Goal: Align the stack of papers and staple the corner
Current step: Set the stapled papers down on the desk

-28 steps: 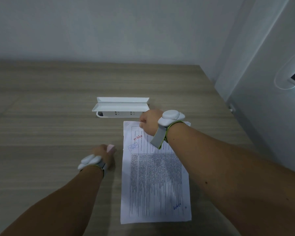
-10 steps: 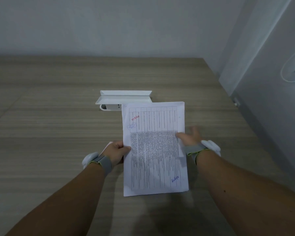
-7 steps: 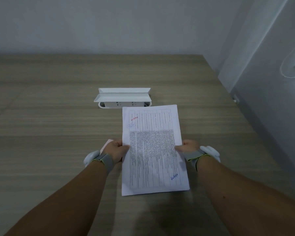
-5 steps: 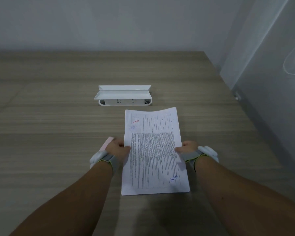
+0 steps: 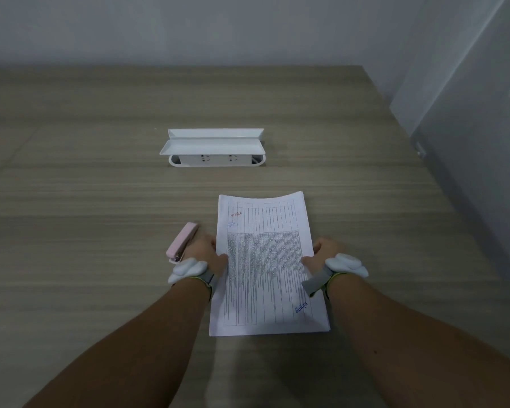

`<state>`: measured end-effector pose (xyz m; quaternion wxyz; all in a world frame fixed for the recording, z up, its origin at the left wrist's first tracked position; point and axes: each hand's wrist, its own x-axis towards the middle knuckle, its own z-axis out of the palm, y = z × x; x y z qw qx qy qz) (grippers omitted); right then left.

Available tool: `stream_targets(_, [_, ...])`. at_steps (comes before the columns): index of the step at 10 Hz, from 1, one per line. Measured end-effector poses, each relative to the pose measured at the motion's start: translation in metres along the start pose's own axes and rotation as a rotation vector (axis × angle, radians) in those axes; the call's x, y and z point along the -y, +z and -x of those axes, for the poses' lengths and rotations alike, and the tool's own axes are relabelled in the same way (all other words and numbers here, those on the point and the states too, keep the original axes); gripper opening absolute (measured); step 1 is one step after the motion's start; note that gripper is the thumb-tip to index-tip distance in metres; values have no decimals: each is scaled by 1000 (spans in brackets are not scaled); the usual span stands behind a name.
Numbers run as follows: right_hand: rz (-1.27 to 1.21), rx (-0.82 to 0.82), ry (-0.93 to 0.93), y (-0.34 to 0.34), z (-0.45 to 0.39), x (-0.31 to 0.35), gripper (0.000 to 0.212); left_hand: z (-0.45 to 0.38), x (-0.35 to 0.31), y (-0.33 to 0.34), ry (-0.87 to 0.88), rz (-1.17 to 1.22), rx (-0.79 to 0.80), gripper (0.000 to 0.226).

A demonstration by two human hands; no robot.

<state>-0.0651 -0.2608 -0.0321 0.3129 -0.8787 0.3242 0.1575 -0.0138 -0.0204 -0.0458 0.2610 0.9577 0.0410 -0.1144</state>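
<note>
On the wood-grain desk (image 5: 100,201), both hands pinch the white printed paper stack (image 5: 265,266) by its long edges: left hand (image 5: 206,251), right hand (image 5: 326,250). A pink stapler (image 5: 183,241) lies beside the left hand; a white socket box (image 5: 215,148) stands beyond.

Both hands have lowered the paper stack (image 5: 265,266) toward the table (image 5: 100,231), top edge bowed

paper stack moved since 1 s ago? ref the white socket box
Yes. The paper stack has come back toward the person: its far edge overlapped the white socket box then, and bare table now shows between them.
</note>
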Motion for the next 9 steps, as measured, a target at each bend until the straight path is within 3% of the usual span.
stream_targets(1, [-88,-72,-36,2,6,-6,38,2,3,4,37,1,-34,17])
stream_targets(2, [-46,-70,-103,13,-2,-10,42,-1,6,7,69,-75,40,36])
stream_targets(3, [78,13,-142,16,-13,-14,38,-5,6,7,43,-115,106,38])
stream_targets(5, [109,30,-191,14,-21,-24,35,-3,5,7,34,-81,92,34])
stream_targets(6, [34,-23,-189,20,-23,-27,33,-4,4,10,2,-53,80,29])
stream_targets(9, [-87,14,-168,17,-25,-24,37,4,5,2,-50,107,38,25])
